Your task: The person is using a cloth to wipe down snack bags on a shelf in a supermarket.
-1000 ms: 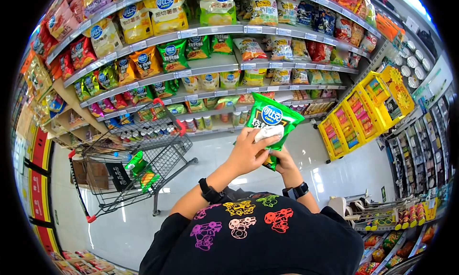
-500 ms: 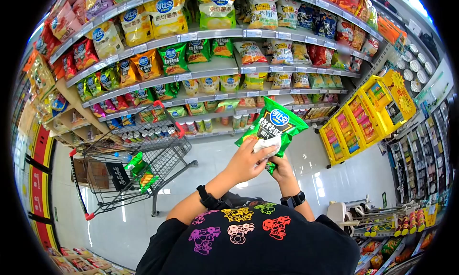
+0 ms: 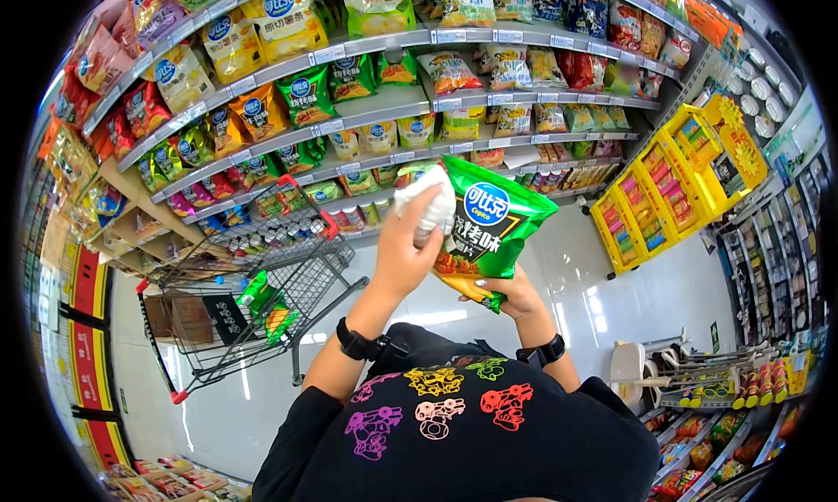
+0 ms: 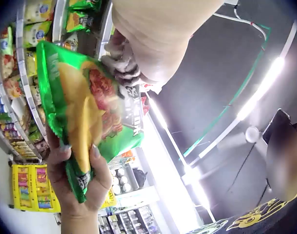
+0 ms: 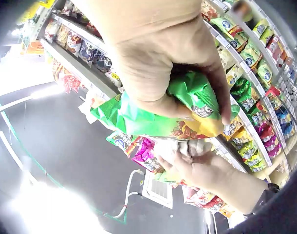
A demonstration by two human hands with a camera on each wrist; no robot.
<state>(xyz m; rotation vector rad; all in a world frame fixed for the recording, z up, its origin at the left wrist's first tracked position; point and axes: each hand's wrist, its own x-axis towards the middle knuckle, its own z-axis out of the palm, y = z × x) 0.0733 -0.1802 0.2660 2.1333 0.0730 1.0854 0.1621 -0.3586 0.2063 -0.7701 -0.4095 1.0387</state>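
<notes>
A green chip bag with a blue oval logo is held up in front of the chest, its front toward the head camera. My right hand grips its lower corner, thumb on the front; in the right wrist view the fingers of my right hand curl round the green packaging. My left hand holds a crumpled white cloth at the bag's left edge. The left wrist view shows that cloth bunched under my left hand, beside the bag's printed front.
A shopping cart with green bags and a brown box stands at the left. Shelves of snack bags run across the front. A yellow display rack stands on the right, above a rack of long-handled items.
My left hand and the cloth have moved up and left from the bag's lower front to its left edge. The bag has turned and shows more of its front.
</notes>
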